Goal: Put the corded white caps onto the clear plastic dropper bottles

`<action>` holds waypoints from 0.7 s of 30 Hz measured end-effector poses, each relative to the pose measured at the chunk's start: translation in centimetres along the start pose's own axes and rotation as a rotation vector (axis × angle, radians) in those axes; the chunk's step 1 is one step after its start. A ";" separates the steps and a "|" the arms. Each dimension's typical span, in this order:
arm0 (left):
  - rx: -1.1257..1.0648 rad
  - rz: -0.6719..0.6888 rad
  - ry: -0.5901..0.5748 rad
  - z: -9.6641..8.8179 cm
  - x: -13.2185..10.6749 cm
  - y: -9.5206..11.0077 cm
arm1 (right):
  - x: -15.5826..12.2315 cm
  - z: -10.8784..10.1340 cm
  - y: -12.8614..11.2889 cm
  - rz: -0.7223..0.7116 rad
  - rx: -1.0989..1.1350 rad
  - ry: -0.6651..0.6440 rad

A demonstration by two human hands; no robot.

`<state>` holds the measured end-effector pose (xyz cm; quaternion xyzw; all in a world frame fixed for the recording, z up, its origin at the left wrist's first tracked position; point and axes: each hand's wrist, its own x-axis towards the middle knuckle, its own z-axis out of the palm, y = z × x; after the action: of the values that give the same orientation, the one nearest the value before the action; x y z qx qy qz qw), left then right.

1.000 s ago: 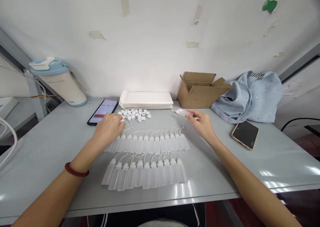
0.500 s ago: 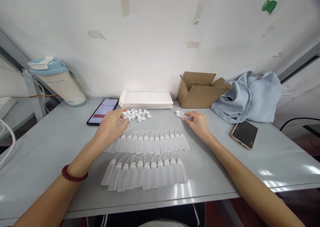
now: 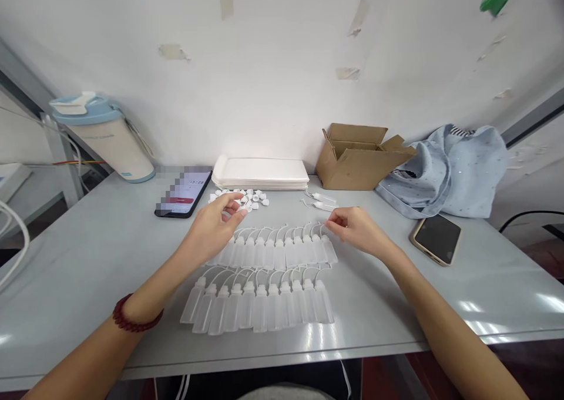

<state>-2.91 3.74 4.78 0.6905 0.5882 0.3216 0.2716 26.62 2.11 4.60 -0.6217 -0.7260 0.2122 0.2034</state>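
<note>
Left hand (image 3: 211, 232) half-open just above white caps (image 3: 256, 198) (any hold unclear); right hand (image 3: 358, 227) nearly closed beside dropper bottle (image 3: 328, 250)

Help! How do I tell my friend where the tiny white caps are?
Find the grey table and the white stack at its back. Just in front of that stack lies a heap of caps, beside the left hand. Unlike the long bottles nearby, the caps are tiny and bunched together.

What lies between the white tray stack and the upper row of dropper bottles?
In the head view, a loose pile of small white caps lies there, partly behind the left hand.
</note>
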 end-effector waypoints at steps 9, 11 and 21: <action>-0.057 -0.057 -0.048 0.1 -0.4 1.1 | -1.2 -1.0 -0.9 -0.047 -0.148 -0.322; -0.062 -0.077 -0.040 0.1 -0.4 1.1 | -1.1 -1.0 -0.8 -0.020 -0.140 -0.361; -0.128 -0.130 -0.142 0.2 -0.5 1.2 | -1.0 -0.6 -0.4 0.004 -0.160 -0.373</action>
<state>-2.06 3.07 5.53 0.6532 0.5892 0.2906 0.3764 26.81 1.09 5.30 -0.5873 -0.7644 0.2657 0.0147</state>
